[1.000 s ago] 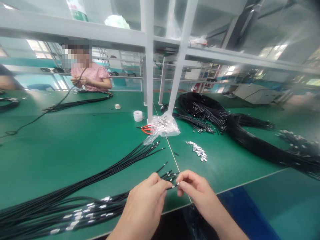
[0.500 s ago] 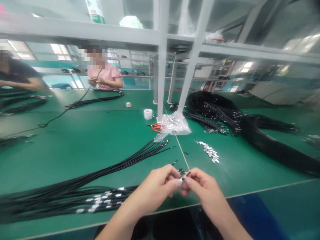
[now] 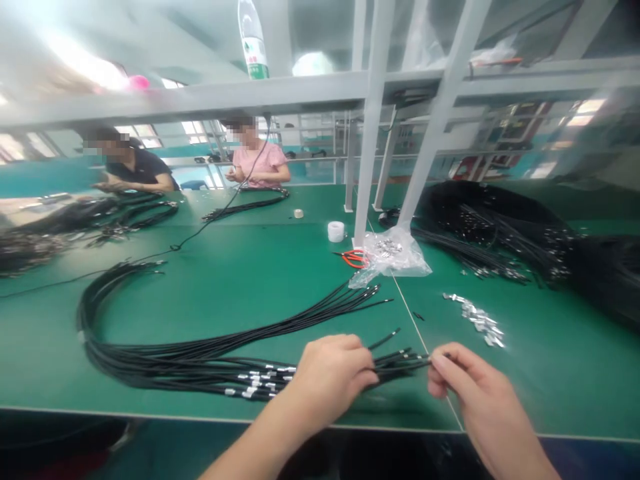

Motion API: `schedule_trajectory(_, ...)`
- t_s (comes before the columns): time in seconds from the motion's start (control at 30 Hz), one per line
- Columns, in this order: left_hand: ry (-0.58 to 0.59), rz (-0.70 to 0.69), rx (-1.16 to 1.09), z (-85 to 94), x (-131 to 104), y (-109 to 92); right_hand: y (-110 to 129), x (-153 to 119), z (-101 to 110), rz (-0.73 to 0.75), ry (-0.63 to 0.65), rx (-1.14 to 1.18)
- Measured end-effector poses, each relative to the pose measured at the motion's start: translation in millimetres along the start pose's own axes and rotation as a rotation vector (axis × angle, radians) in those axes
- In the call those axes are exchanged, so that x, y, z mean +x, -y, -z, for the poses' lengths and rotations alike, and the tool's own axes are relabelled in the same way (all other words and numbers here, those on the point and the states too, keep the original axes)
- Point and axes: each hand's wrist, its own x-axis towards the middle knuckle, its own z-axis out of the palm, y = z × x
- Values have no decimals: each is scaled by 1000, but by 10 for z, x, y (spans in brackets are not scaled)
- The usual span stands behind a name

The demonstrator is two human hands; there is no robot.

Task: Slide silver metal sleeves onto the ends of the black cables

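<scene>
With right grip point(image 3: 463, 377), pinched cable end point(image 3: 423, 361); couldn't tell hold in left grip point(image 3: 337, 373); suspected snagging if tugged past bundled cables point(image 3: 175, 352).

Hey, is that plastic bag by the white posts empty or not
Not empty: small silvery pieces show in the clear plastic bag. I cannot tell whether it is full.

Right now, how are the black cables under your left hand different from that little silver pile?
The black cables are long; the silver pieces are short. The cables are dark, while the pieces are pale and shiny. The cables run together in a curved bundle, whereas the pieces lie in a loose pile. Both lie on the green table.
</scene>
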Motion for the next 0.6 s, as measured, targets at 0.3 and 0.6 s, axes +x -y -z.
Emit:
schedule_trajectory(0.3, 95, 407, 233, 385, -562, 798, -134, 96, 1, -95, 127, -24)
schedule_trajectory(0.6, -9, 481, 383, 128, 104, 1040, -389, 460, 894, -46, -391, -734)
